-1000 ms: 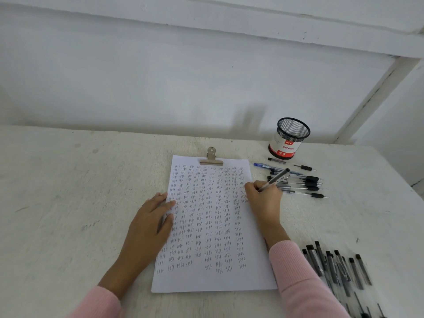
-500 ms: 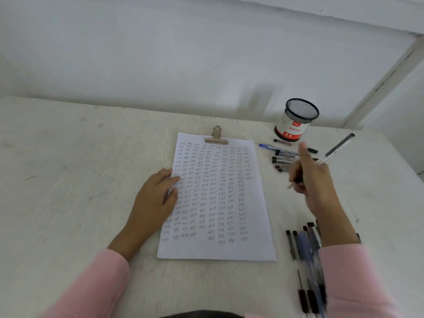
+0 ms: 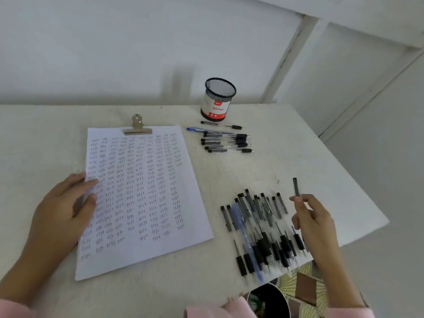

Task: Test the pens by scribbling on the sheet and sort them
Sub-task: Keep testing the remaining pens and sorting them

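**Right hand [image 3: 314,219] holds a slim dark-topped pen [image 3: 296,187] by the near pile; left hand [image 3: 62,207] rests on the white paper sheet [image 3: 146,191]**

The left hand lies flat, its fingers straight and close together. Its fingertips press on the left edge of the white paper sheet, which is covered in rows of small dark tally marks. The sheet lies on the rough white table [image 3: 41,138], and a brass-coloured metal bulldog clip [image 3: 137,126] grips its far edge.

The right hand is raised just beside the right end of the near pile of clear-barrelled pens [image 3: 263,232]. These have black grips and lie fanned out at the table's near right edge, to the right of the sheet. The fingers are curled and seem to pinch the slim dark-topped pen between thumb and forefinger, though blur leaves the exact grip unclear. The pen stands almost upright, its upper end clear above the fingertips and its lower part hidden behind the hand.

At the far side, a black wire-mesh pen cup [image 3: 219,99] with a red-and-white label stands upright near the wall. Just in front of it, a smaller row of pens [image 3: 226,141] lies side by side, one of them blue. Pink sleeves [image 3: 13,308] cover both forearms.
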